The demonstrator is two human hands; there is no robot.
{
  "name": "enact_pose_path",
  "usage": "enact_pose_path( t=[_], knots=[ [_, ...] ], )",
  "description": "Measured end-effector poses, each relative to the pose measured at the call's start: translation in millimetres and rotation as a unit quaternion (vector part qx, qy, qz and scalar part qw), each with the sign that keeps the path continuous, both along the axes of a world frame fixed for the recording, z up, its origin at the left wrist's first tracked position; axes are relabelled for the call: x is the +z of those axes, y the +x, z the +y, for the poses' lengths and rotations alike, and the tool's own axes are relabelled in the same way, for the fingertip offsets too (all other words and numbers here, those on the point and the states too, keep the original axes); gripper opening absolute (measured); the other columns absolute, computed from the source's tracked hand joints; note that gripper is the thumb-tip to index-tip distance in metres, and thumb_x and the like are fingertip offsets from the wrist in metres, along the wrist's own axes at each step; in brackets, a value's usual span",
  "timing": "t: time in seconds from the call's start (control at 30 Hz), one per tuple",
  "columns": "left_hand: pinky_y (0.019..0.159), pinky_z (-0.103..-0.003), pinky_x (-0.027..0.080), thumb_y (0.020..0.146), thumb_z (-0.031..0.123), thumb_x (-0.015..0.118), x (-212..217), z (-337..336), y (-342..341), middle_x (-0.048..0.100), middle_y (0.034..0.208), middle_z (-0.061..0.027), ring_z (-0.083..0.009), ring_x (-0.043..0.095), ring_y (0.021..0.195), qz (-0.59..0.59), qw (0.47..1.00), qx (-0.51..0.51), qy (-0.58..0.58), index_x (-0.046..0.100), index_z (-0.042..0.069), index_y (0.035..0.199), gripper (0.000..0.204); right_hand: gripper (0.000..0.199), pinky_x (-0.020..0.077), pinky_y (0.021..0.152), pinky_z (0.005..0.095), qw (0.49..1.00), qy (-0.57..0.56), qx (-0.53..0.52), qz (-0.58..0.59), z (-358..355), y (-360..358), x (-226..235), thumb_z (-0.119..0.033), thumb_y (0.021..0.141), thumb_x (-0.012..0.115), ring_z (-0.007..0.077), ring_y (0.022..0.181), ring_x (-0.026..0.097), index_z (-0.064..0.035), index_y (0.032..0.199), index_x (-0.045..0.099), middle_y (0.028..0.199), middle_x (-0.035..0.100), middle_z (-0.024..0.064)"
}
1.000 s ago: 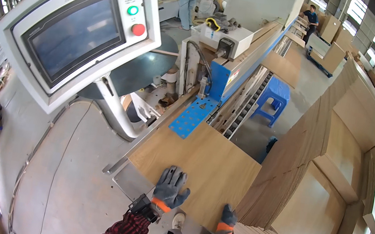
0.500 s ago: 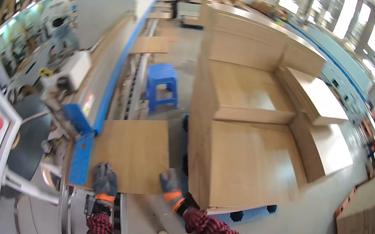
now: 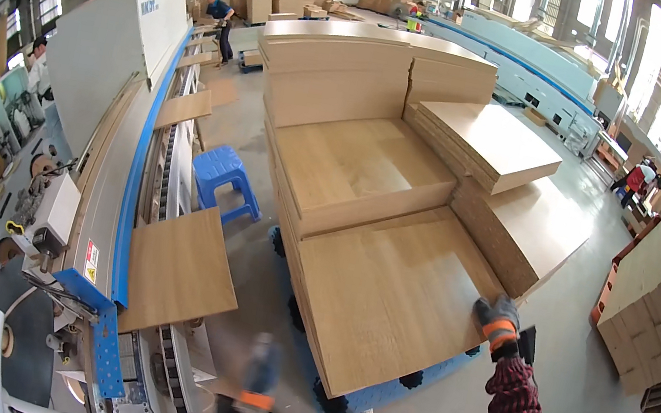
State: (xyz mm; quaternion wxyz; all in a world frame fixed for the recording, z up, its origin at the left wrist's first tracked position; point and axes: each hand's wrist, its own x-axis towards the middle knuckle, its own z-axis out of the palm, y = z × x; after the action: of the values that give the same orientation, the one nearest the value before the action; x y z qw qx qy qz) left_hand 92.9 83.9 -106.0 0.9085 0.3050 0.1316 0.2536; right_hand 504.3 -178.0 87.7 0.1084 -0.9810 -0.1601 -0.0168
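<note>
Counting gives one right grip (image 3: pixel 499 314), one left grip (image 3: pixel 261 371), both gloved, one stool (image 3: pixel 224 170) and one loose panel (image 3: pixel 182 269) at the near end of the roller track (image 3: pixel 169 382). The nearest top panel (image 3: pixel 397 307) on the stack (image 3: pixel 352 82) meets the right grip at its right corner; clamping cannot be told. The left grip, blurred, is between roller track and stack; opening indeterminate. Panels are flat, wood-grained; the stool is blue plastic.

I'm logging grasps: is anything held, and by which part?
The right hand touches the nearest top board at its near right corner; any grip is unclear. The blurred left hand looks empty.
</note>
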Motion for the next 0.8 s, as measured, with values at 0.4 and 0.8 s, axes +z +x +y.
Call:
enact_pose_path(
  t=[0.4,0.8],
  knots=[
    [0.08,-0.026,0.042,0.084,0.026,0.056,137,-98,-60,0.057,0.105,-0.0043,-0.0114,0.053,0.091,0.271,0.942,0.148,0.131,0.052,-0.001,0.113,0.04,0.03,0.0475,0.069,0.0321,0.865,0.176,0.342,0.323,-67,-28,-86,-0.014,0.085,0.049,0.023,0.08,0.059,-0.0004,0.111,0.053,0.097,0.061,0.012],
    [0.063,-0.044,0.046,0.079,0.051,0.049,128,-204,-306,0.059,0.069,-0.0198,-0.0357,0.059,0.07,0.812,0.473,0.201,0.277,0.059,0.004,0.092,0.05,0.024,0.0458,0.064,0.025,0.75,0.246,0.302,0.535,16,-280,-86,-0.018,0.081,0.061,0.0098,0.071,0.055,-0.0023,0.098,0.062,0.084,0.062,0.001]
  ],
)
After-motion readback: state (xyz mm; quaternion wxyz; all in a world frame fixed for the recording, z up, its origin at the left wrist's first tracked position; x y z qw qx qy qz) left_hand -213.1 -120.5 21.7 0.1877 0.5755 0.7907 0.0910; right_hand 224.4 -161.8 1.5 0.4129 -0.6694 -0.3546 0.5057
